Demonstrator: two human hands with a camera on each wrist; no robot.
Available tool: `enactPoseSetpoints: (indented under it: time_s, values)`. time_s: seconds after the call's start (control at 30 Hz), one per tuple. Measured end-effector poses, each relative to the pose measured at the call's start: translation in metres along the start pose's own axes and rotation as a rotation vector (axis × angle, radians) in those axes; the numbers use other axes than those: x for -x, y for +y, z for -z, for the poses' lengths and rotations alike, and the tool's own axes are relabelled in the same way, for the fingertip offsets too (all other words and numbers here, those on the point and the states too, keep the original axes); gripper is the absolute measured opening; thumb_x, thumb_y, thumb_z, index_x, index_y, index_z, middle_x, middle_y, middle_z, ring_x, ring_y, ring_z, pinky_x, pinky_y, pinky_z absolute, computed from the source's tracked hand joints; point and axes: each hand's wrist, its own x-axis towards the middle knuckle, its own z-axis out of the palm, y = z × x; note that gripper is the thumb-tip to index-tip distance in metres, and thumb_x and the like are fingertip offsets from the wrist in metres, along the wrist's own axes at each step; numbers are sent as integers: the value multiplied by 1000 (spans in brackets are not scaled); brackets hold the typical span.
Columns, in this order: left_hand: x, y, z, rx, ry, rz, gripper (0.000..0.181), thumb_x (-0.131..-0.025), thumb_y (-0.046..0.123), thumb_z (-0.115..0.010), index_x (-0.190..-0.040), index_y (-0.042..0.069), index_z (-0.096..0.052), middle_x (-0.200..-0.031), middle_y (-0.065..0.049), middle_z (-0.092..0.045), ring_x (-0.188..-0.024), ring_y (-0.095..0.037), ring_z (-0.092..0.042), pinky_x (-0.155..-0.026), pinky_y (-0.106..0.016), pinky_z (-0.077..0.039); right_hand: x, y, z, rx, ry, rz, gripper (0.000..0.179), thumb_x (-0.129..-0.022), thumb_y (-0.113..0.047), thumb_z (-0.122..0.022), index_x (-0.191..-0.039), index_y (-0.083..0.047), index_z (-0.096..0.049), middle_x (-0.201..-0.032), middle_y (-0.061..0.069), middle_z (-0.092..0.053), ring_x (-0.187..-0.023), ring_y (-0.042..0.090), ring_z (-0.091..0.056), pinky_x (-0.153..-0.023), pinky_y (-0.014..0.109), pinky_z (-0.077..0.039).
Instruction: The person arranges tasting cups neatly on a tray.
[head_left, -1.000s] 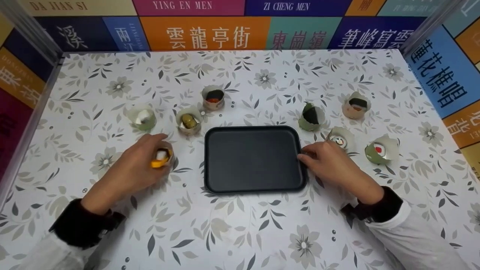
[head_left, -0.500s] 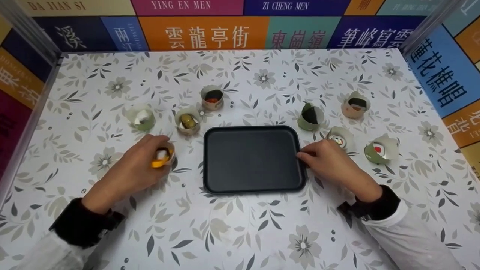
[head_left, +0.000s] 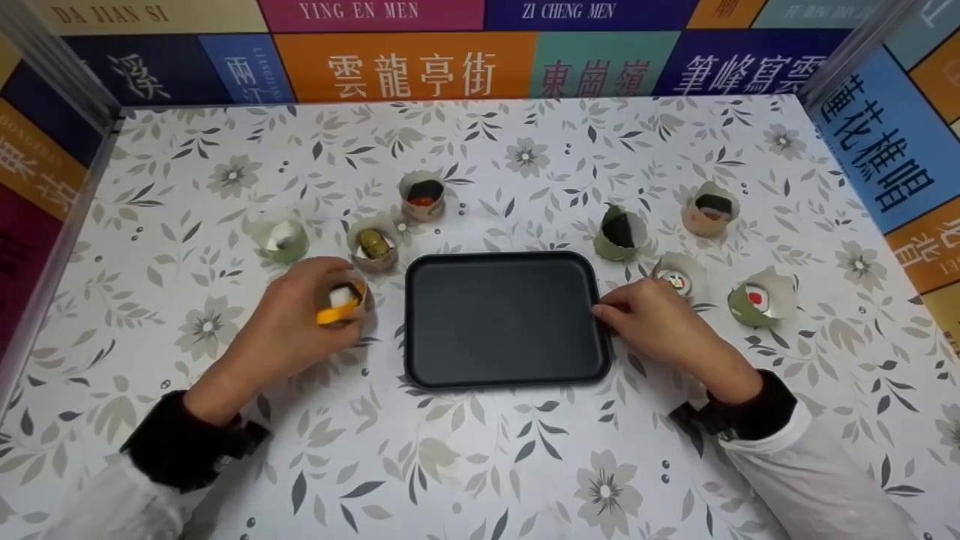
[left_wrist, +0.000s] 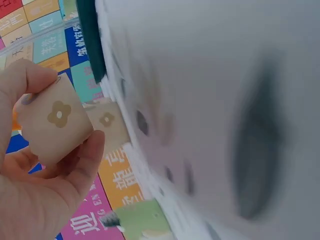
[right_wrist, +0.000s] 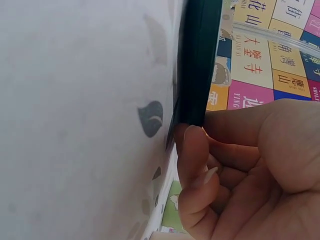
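Observation:
My left hand (head_left: 289, 311) grips a beige paper cup (left_wrist: 57, 120) with a flower print, thumb and fingers around its sides. In the left wrist view the cup is raised off the table and tilted. Inside it, in the head view, lies a yellow, white and black sushi piece (head_left: 341, 301). A dark rectangular tray (head_left: 510, 322) lies flat at the middle of the table. My right hand (head_left: 652, 319) pinches the tray's right edge between thumb and fingers; the right wrist view shows this grip on the tray rim (right_wrist: 200, 60).
Left of and behind the tray stand cups with a white piece (head_left: 282, 237), an olive-brown piece (head_left: 373, 244) and a black-and-orange piece (head_left: 424, 193). Several more are at right, including a green cup (head_left: 746, 309) with a red-centred roll. Lettered panels (head_left: 405, 67) wall the flowered table.
My left hand has moved a little right and away from me, carrying the cup up off the table. My right hand keeps its hold on the tray, which stays in place.

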Motion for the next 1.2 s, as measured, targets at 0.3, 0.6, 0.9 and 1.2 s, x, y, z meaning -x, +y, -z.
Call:
enactPoseSetpoints:
  time_s: [0.3,0.6,0.9,1.2]
  values:
    - [-21,20,-17,54,-28,-38,63,-77,4,-84,-135,4,-60,-126,-7,-67,-113,-24,-60,-98,-41,-47,0,-2,2,-1,-11,-8,27,-100,-11,-70,-73,-13,-73,-62,-7,-56,-58,11,-52,-59,30,-41]
    - [-47,41,-43,55,-63,-110,59,-77,10,-86,-130,5,-61,-122,-7,-65,-109,-24,-60,-99,-40,-47,0,-1,2,-17,-21,-6,29,-100,-10,-69,-72,-12,-71,-60,-8,-52,-58,12,-50,-59,29,-40]
    - [-74,63,-77,2,-105,-219,60,-74,8,-84,-129,2,-61,-119,-10,-66,-107,-25,-61,-98,-40,-49,-1,-1,1,-8,-15,5,33,-101,-11,-69,-67,-14,-67,-58,-9,-48,-56,12,-48,-58,30,-38]
    - [-97,86,-96,-22,-159,-239,55,-73,8,-84,-123,3,-63,-111,-9,-65,-101,-23,-60,-93,-35,-51,0,0,1,0,-11,9,31,-100,-11,-70,-69,-12,-69,-59,-9,-50,-57,12,-49,-58,30,-39]
